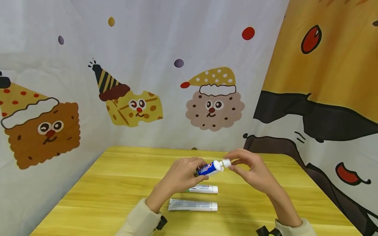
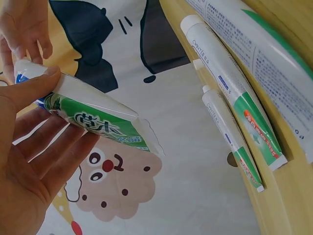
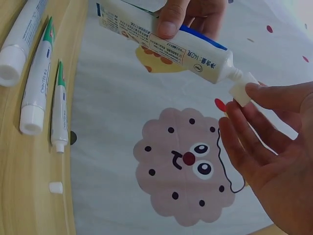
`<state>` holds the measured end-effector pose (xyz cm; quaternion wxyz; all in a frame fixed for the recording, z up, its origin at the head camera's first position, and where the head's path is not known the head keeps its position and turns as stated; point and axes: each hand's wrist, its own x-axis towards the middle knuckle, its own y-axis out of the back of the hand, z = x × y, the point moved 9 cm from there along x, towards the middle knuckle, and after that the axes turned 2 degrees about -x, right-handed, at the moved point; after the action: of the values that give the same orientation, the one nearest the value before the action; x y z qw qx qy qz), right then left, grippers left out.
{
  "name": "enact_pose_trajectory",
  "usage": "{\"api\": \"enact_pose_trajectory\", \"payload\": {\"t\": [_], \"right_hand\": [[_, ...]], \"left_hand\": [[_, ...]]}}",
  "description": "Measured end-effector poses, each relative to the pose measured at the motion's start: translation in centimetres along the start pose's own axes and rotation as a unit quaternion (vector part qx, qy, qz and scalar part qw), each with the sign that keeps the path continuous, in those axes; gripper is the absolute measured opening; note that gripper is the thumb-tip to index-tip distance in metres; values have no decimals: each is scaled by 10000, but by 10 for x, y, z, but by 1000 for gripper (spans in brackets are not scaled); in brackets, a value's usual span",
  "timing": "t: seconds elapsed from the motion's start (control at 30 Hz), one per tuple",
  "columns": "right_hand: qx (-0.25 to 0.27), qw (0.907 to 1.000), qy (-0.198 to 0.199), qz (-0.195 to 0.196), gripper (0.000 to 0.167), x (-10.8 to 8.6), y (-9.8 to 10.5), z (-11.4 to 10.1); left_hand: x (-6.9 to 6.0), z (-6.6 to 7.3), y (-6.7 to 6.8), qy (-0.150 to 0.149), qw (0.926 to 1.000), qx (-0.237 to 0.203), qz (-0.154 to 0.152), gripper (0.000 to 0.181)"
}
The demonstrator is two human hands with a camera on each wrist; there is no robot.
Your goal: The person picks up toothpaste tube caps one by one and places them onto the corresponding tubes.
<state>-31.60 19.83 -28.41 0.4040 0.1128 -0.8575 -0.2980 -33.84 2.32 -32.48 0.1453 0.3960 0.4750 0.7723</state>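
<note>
"Gripping what?"

"Left hand (image 1: pixel 183 172) pinches a toothpaste tube (image 1: pixel 207 168) above the table (image 1: pixel 100 193), thumb opposite fingers; right hand (image 1: pixel 252 168) pinches a white cap (image 1: pixel 226 163) at its nozzle."

"And around?"

"Cartoon-printed cloth (image 1: pixel 141 49) at left, far and right; yellow wooden tabletop; three lying tubes (image 3: pixel 38 88), largest nearest; one loose cap (image 3: pixel 56 187), right of the smallest."

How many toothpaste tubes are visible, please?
4: a blue-white plastic tube in the left hand; a white-green near tube, middle tube and far tube on the yellow wooden table.
</note>
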Motion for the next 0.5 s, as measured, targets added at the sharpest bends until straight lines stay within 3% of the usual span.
{"api": "enact_pose_trajectory", "payload": {"t": [0.2, 0.5], "right_hand": [[-374, 9989, 287, -37, 39, 1, 0, -8], [-680, 9971, 294, -146, 44, 3, -3, -12]], "left_hand": [[3, 4, -1, -135, 9998, 108, -47, 35], [0, 6, -3, -205, 9995, 225, -75, 34]]}}
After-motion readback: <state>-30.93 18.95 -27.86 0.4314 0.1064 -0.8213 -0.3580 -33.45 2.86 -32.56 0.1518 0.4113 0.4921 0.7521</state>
